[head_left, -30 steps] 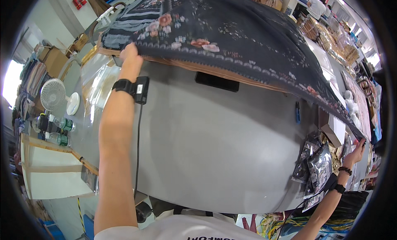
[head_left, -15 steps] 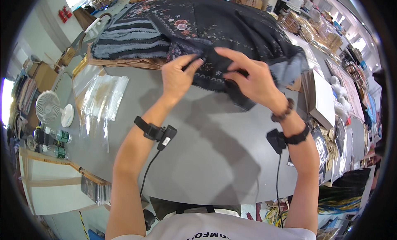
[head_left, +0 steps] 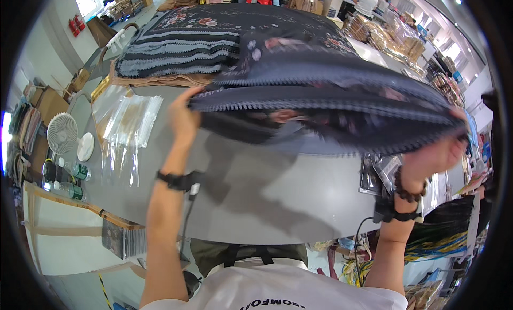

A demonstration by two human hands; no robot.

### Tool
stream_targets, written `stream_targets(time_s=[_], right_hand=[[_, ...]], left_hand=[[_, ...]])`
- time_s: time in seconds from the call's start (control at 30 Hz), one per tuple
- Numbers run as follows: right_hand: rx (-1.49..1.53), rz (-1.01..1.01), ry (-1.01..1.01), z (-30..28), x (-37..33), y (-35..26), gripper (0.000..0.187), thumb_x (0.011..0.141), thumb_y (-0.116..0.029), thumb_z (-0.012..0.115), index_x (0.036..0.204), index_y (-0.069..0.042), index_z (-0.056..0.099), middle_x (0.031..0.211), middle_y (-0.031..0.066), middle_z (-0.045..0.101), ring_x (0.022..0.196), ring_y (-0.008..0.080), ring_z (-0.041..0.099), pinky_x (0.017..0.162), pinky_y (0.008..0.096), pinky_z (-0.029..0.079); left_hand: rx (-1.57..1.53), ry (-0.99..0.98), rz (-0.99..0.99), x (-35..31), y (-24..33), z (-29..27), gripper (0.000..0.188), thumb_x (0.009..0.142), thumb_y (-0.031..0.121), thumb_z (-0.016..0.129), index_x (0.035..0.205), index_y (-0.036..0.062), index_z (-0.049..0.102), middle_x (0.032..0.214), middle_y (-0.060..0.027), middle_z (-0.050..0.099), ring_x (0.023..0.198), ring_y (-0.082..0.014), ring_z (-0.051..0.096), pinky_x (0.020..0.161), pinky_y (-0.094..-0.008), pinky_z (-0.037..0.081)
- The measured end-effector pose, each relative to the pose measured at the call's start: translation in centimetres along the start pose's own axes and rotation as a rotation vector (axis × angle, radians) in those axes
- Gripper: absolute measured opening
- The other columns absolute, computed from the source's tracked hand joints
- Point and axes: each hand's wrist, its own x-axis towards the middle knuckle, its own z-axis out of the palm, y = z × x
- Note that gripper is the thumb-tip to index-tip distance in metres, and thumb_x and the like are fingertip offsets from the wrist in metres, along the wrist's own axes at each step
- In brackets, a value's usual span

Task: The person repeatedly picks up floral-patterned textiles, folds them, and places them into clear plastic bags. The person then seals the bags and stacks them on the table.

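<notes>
A dark floral scarf (head_left: 320, 99) with pale zigzag-stitched edges is stretched sideways above the table, blurred by motion. Its left end is pinched in my left hand (head_left: 184, 115). At the far right my right hand (head_left: 435, 158) grips the other end, fingers curled round the cloth. Between the two hands the layers part and sag, showing some flowers inside. Behind it lies a stack of folded scarves (head_left: 176, 53) in black and grey-blue, with brown sheets under it. The held scarf hides the right part of that stack.
Clear plastic bags (head_left: 131, 120) lie on the grey table (head_left: 256, 203) at left, near a small white fan (head_left: 63, 134) and water bottles (head_left: 72, 190). Packaged goods (head_left: 377, 174) sit by the right edge. Wrapped bundles (head_left: 387, 37) and a person (head_left: 366, 3) are farther back.
Both hands have moved apart, the right one far to the right and nearer me. The scarf has been lifted from the pile and drawn out wide between them.
</notes>
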Motion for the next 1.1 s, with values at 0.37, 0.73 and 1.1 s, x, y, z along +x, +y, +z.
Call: stream_targets(time_s=[0.37, 0.73, 1.1], right_hand=[[-0.085, 0.933, -0.003, 0.8, 0.2, 6.6, 0.033, 0.108, -0.029, 0.059, 0.112, 0.002, 0.067, 0.099, 0.0072, 0.069, 0.090, 0.0143, 0.062, 0.083, 0.0299, 0.050], [-0.088, 0.217, 0.231, -4.6, 2.6, 4.3, 0.033, 0.110, -0.035, 0.054, 0.107, -0.002, 0.059, 0.093, 0.0050, 0.062, 0.083, 0.0173, 0.059, 0.074, 0.0368, 0.050], [-0.331, 1.095, -1.013, -17.2, -18.7, -6.9, 0.044, 0.108, -0.037, 0.056, 0.098, 0.002, 0.074, 0.091, 0.0128, 0.078, 0.084, 0.0207, 0.073, 0.078, 0.0338, 0.055]], left_hand=[[-0.539, 0.220, -0.244, 7.0, 4.5, -20.5, 0.037, 0.100, -0.001, 0.042, 0.120, -0.0039, 0.073, 0.124, -0.0177, 0.070, 0.114, -0.0238, 0.067, 0.101, -0.0365, 0.057], [-0.054, 0.238, 0.401, 3.8, 9.2, -28.4, 0.037, 0.108, 0.013, 0.042, 0.128, -0.0052, 0.067, 0.127, -0.0172, 0.070, 0.122, -0.0238, 0.064, 0.109, -0.0370, 0.050], [-0.039, -0.685, -0.469, -19.0, 5.8, -26.4, 0.037, 0.078, 0.005, 0.073, 0.115, -0.0007, 0.074, 0.093, -0.0091, 0.072, 0.095, -0.0168, 0.068, 0.084, -0.0310, 0.052]])
